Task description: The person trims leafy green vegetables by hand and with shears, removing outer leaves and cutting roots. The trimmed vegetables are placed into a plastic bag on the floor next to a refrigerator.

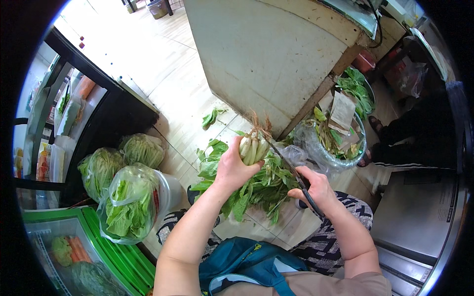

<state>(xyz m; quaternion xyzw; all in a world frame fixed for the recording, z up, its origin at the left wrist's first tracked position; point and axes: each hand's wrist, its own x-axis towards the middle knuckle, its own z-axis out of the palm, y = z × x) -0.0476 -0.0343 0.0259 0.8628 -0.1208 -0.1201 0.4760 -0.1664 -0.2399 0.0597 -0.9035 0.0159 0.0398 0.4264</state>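
My left hand (237, 162) grips a bunch of pale-stemmed leafy greens (253, 148), its brown roots (261, 126) pointing away from me. In my right hand (314, 187) is a dark-handled knife (287, 161), held by its handle, with the blade's tip close to the roots. Whether the blade touches them I cannot tell. Beneath both hands, a pile of leafy greens (240, 199) lies on the tiled floor, partly hidden by my left hand and forearm.
A lined bin (364, 137) of leaf scraps and cardboard stands right, near a person's sandalled feet (364, 158). Bagged greens (127, 207) and a white bucket (172, 190) are left, beside a green-framed chest (92, 229). A cabinet panel (266, 55) rises ahead.
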